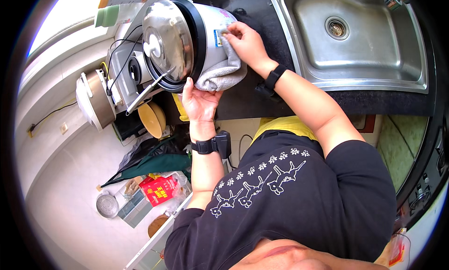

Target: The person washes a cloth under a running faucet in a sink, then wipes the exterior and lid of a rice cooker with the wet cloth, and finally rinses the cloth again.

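Note:
A white electric rice cooker (211, 42) with a black rim stands before me at the counter's left part. Its domed glass lid (168, 35) has a white knob and faces left. My right hand (247, 45) pinches one end of a grey cloth (224, 73) against the cooker's side, near a blue-edged label. The rest of the cloth hangs bunched along the cooker's lower side. My left hand (201, 103) grips the near side of the cooker, its thumb by the black rim; its fingertips are partly hidden behind the cloth and cooker.
A stainless steel sink (350, 56) is set in the black counter (238, 106) at right. Left of the cooker are a beige cooker (98, 99), black cords, a metal-handled utensil (145, 94) and a yellow bowl (152, 119). A red box (159, 190) lies lower left.

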Available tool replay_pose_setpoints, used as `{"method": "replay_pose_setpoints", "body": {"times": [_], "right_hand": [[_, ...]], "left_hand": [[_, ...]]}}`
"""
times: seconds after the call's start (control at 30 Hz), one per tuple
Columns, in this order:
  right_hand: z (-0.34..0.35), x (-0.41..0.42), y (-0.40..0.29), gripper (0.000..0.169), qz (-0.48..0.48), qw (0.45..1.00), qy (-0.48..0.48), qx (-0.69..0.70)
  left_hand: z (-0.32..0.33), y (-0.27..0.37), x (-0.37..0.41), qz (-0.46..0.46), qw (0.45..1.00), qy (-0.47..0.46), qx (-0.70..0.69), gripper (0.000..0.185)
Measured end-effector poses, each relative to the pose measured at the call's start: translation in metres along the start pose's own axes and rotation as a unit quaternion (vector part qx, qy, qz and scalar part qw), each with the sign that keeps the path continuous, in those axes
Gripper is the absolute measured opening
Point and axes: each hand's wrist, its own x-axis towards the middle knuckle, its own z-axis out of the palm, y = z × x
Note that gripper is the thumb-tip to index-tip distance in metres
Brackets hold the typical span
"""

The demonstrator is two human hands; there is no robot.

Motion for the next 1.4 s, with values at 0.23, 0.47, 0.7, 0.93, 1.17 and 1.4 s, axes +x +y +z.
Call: {"method": "replay_pose_setpoints", "body": {"times": [0.23,0.47,0.7,0.93,1.17,1.4], "right_hand": [[0.017,-0.017,-0.024,0.012,-0.077,0.997,-0.002,-0.002],[-0.002,-0.048,0.032,0.014,0.074,0.994,-0.080,-0.030],[-0.009,-0.007,0.011,0.022,-0.073,0.993,0.097,0.007],[-0.013,-0.005,0.043,0.024,-0.106,0.969,0.047,-0.216],[-0.003,-0.003,0.004,0.022,-0.203,0.969,0.031,-0.140],[-0.018,-0.041,0.048,0.021,-0.067,0.975,-0.022,-0.209]], "left_hand": [[0.000,-0.001,0.000,0.012,1.000,0.005,0.006,0.060],[-0.003,-0.001,0.000,0.003,1.000,0.005,-0.007,0.060],[-0.004,0.000,-0.002,0.005,1.000,0.006,0.012,0.060],[0.002,0.003,0.000,-0.011,1.000,-0.011,0.024,0.061],[-0.001,0.006,-0.001,-0.030,0.999,-0.004,0.022,0.061],[0.000,0.007,-0.001,-0.031,0.999,-0.010,0.035,0.063]]}}
